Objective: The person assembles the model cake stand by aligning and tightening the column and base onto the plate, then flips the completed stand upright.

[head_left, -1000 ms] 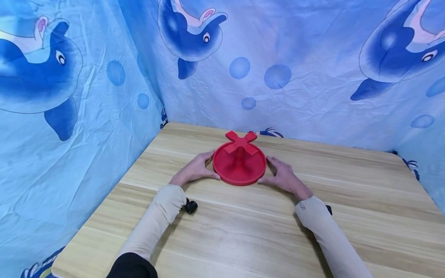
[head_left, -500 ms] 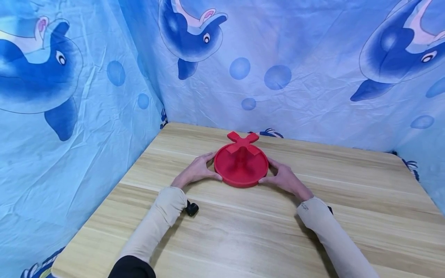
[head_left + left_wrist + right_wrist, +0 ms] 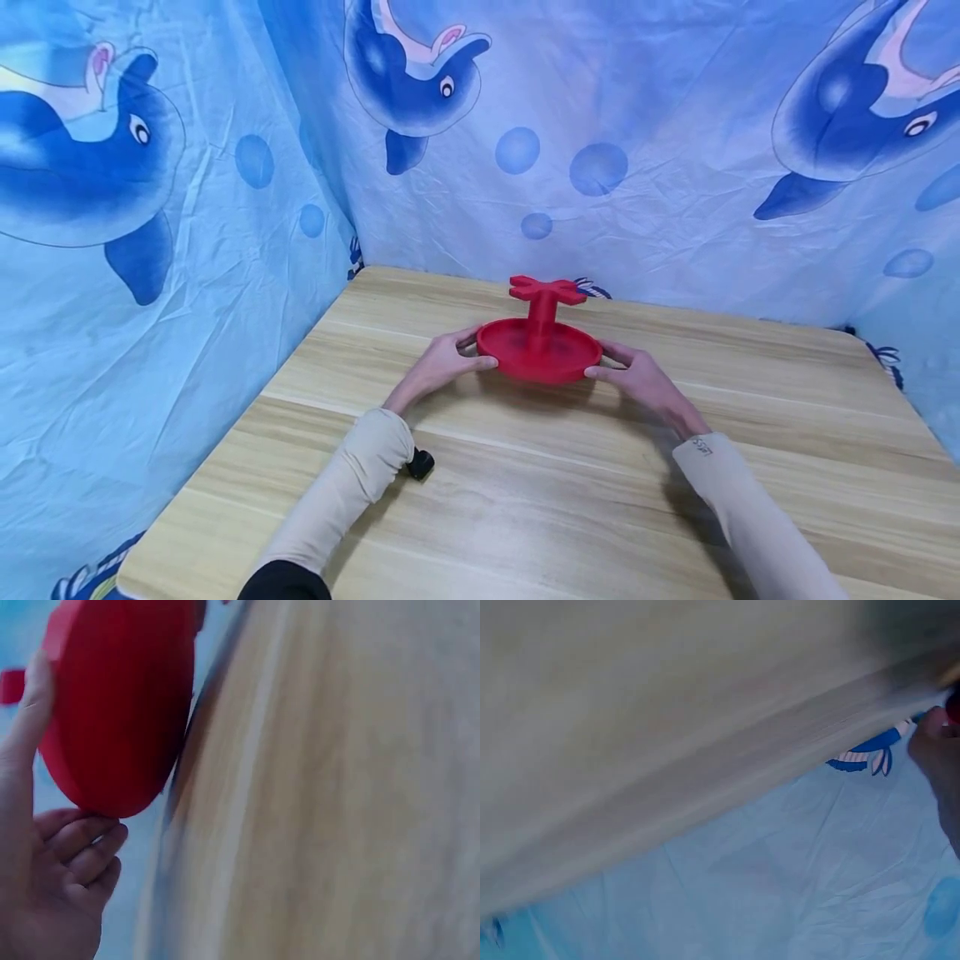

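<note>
A red round tray (image 3: 536,367) with a raised rim is held just above the table, with its shadow beneath it. From its middle rises a post (image 3: 542,321) topped by a cross-shaped piece (image 3: 547,289). My left hand (image 3: 442,364) grips the left side of the rim, thumb in front and fingers farther back. On the opposite side my right hand (image 3: 647,383) holds the rim in the same way. The left wrist view shows the smooth underside of the tray (image 3: 127,712) off the tabletop. Only part of my right hand (image 3: 939,761) shows in the right wrist view.
The wood-grain table (image 3: 525,492) extends around both forearms. Blue cloth (image 3: 637,225) printed with dolphins hangs behind the table and along its left and right sides. A small black device (image 3: 420,464) sits at the left cuff.
Both hands have raised the red tray off the table and shifted it slightly right. Its top has tipped away, so the post and cross look more upright.
</note>
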Motion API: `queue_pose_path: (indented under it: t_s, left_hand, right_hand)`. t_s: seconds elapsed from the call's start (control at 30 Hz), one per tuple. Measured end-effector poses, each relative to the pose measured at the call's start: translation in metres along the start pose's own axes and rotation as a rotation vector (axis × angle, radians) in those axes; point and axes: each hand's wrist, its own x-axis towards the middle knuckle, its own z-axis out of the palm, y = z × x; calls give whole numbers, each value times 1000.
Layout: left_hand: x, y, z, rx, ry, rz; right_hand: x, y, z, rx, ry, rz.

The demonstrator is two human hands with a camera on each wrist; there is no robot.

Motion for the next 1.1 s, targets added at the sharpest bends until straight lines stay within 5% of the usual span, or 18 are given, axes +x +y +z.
queue_pose_path:
  t_s: [0.23,0.47,0.67,1.1]
  left_hand:
    - [0,37,7,62,-27,-120]
    - [5,78,6,36,-70,-163]
    - [13,113,2,116,-120,-200]
    - [29,143,-1,76,-260,-208]
  right_hand:
    - [-19,-9,-15,45,55,21]
    - [-30,-30,-31,98,72,54]
    - [-37,-50,-45,92,62,110]
    - [-47,-77,-64,-99,23,179]
